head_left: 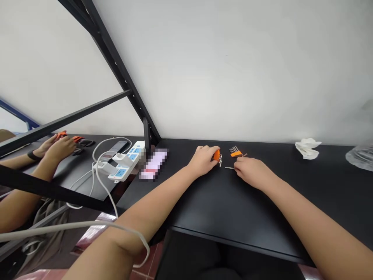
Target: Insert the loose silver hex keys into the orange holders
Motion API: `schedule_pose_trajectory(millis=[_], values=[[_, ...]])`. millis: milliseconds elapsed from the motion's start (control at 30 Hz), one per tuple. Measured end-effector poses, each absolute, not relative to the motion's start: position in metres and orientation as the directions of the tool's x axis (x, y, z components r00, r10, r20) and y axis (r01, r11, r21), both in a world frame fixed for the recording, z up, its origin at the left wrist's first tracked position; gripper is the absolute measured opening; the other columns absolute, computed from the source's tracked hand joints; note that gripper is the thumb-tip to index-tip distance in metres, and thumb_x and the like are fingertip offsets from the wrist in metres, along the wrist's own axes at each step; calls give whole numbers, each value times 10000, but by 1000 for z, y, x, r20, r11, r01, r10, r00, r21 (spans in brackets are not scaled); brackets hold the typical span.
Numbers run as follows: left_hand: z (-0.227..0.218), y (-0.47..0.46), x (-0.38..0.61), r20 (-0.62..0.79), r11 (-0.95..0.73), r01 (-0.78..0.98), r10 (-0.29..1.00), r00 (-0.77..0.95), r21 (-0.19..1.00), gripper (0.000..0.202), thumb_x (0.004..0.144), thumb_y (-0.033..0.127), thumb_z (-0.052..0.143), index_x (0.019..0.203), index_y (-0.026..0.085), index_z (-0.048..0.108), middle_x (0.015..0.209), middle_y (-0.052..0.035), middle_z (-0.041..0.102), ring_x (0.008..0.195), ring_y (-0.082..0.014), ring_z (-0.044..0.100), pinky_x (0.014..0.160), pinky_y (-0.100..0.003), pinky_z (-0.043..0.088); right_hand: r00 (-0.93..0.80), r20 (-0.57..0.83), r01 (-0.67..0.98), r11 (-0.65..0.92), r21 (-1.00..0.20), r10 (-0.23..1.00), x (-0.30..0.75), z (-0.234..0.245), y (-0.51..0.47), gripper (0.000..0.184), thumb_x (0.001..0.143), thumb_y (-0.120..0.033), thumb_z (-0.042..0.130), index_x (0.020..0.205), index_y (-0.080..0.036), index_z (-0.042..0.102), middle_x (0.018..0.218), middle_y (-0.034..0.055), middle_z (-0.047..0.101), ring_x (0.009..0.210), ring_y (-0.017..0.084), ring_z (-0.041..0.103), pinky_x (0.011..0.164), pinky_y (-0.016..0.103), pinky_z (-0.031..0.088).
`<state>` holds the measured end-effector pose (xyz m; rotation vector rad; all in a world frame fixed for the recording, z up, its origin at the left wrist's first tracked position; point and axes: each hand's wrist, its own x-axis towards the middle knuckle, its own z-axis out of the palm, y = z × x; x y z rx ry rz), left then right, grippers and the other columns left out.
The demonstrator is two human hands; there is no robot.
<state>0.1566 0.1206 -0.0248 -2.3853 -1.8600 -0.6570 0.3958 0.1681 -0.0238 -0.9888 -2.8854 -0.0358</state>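
My left hand (204, 160) is closed around an orange holder (217, 155), with several bent silver pieces (220, 160) like hex keys sticking out on its right side. The palm side of that hand is hidden. Just to the right, my right hand (250, 170) pinches a thin pointed metal piece (230, 168), its tip directed left toward the orange holder; its exact kind is too small to tell. Behind my right hand lies a second orange holder (236, 153), from which several slim metal rods stand out toward the wall.
A crumpled white tissue (307, 148) and a clear plastic bundle (361, 156) lie on the black table (227, 210) at right. Left are a phone (154, 164), a white power strip (128, 163) with cables and a black frame post (122, 74). Beyond it, a co-worker's hands (60, 147) hold orange pieces.
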Motion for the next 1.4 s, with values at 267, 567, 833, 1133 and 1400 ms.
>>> schedule_pose_trajectory(millis=[267, 567, 833, 1133, 1400], values=[[-27, 124, 162, 391, -328, 930, 887, 244, 165, 453, 886, 231, 664, 1325, 222, 549, 1102, -48, 722, 1029, -229, 638, 985, -410, 453, -779, 123, 625, 777, 76, 615, 390, -23, 165, 241, 945, -161, 473, 794, -161, 661, 919, 69, 677, 720, 163, 620, 591, 292, 320], [-26, 126, 153, 432, -377, 898, 865, 255, 225, 446, 856, 211, 687, 1287, 205, 574, 1087, -41, 719, 992, -227, 637, 940, -399, 477, -693, 162, 699, 710, -84, 702, 391, -18, 164, 178, 923, -183, 498, 876, -219, 666, 1003, 8, 666, 730, 125, 588, 578, 252, 325], [-27, 126, 148, 430, -437, 840, 858, 282, 322, 545, 900, 130, 574, 1418, 291, 526, 1180, -29, 681, 1058, -198, 645, 950, -350, 500, -685, 122, 660, 683, -313, 718, 394, -21, 170, 114, 882, -186, 530, 814, -207, 620, 875, 3, 662, 741, 137, 585, 647, 253, 395], [-33, 128, 151, 383, -442, 790, 879, 285, 425, 330, 880, 74, 519, 1139, 250, 625, 1050, -21, 590, 859, -145, 589, 810, -267, 494, -553, 105, 510, 436, -741, 826, 396, -25, 177, 196, 800, -234, 573, 948, -219, 702, 806, -10, 673, 700, 133, 596, 681, 261, 463], [-31, 126, 156, 366, -440, 783, 884, 292, 439, 265, 868, 63, 503, 1045, 246, 577, 969, 1, 521, 768, -134, 526, 739, -254, 448, -565, -10, 236, 150, -960, 825, 391, -23, 171, 215, 808, -309, 669, 977, -177, 696, 758, 13, 638, 619, 127, 590, 570, 255, 511]])
